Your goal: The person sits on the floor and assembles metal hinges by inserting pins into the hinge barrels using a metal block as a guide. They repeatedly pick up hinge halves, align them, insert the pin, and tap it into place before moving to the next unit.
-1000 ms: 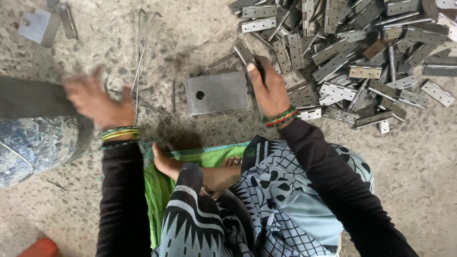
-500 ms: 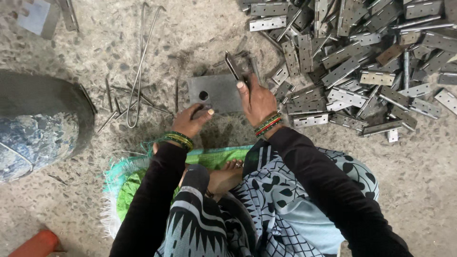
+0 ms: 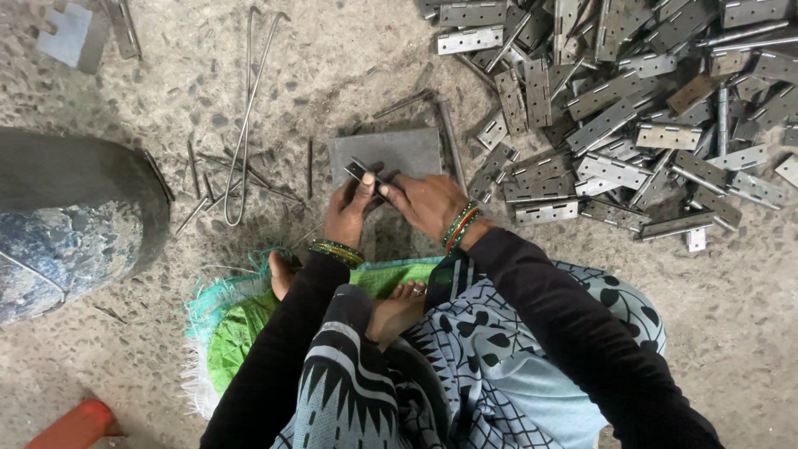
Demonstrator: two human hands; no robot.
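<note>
floor (image 3: pixel 349 75): rough concrete, person sits on a green mat (image 3: pixel 241 333)
hinge pile (image 3: pixel 632 108): loose metal hinges, heaped right of the hands
steel plate (image 3: pixel 391 154): flat on the floor, just beyond the hands
pins (image 3: pixel 241 170): thin rods scattered left of the plate
right hand (image 3: pixel 428 204): grip closed on the hinge (image 3: pixel 359 172)
left hand (image 3: pixel 347 212): pinching the same hinge, held above the plate's near edge
step: looks like fitting or aligning the hinge; next move likely needs both leaves lined up steady
</note>
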